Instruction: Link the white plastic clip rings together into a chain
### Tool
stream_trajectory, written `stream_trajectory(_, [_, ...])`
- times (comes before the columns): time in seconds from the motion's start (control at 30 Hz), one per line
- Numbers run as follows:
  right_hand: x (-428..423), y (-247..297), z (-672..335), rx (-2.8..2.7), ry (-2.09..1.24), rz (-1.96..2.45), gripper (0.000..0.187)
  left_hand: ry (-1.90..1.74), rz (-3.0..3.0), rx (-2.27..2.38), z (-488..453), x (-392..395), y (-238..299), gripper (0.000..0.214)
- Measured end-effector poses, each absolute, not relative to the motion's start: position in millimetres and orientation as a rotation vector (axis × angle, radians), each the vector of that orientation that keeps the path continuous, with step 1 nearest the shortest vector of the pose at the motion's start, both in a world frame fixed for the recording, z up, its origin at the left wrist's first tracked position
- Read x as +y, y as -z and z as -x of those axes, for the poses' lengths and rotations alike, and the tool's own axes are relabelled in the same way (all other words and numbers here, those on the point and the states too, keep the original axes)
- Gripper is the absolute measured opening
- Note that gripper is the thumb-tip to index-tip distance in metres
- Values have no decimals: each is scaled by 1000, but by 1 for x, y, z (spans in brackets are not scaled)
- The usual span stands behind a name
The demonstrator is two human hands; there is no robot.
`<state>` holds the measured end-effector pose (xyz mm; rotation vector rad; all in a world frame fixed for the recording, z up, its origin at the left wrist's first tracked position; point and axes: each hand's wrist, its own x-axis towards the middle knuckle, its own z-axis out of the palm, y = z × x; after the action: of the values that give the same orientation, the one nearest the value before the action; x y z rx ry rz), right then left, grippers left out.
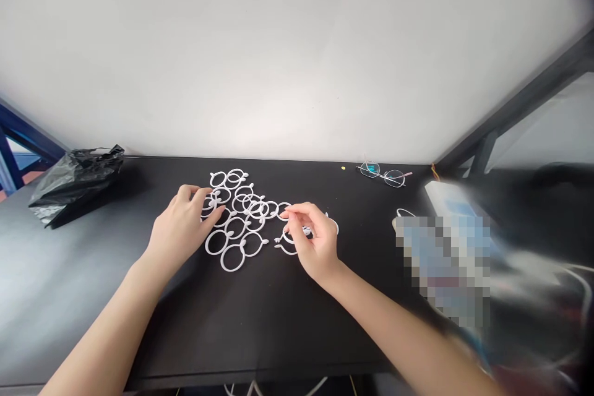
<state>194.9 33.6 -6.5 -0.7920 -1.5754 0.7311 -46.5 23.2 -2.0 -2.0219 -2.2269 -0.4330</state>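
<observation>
White plastic rings [232, 258], several of them with small tabs at their ends, lie loosely overlapping on a black table [241, 328]. My left hand [183, 219] rests over the left side of the pile, thumb and fingers apart; whether its fingertips touch the rings there is hard to see. At the right side of the pile my right hand [313, 238] has its thumb and forefinger pinched at the edge of a white ring [284, 205]. Beneath and behind that hand are more rings, partly hidden by it; one small open end [277, 240] shows beside the palm.
A crumpled black plastic bag [77, 182] sits at the far left. Eyeglasses [383, 174] lie near the wall [297, 74] at the back right. A white box [457, 204] and a pixelated packet [440, 272], with cables, are at the right, partly blurred.
</observation>
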Motion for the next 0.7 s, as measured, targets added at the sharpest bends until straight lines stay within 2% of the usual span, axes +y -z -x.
stream_trajectory(0.1, [35,5,-196,-1585,-680,800,13,647,2240,-1944,30,22,5,38])
stream_trajectory(0.2, [34,4,-197,-1621,-672,790,14,686,2504,-1728,17,23,13,36])
stream_trajectory(0.47, [31,3,-195,-1651,-718,776,14,749,2468,-1979,22,28,25,46])
stream_trajectory(0.7, [32,3,-196,-1652,-721,770,14,930,2457,-2008,21,27,17,42])
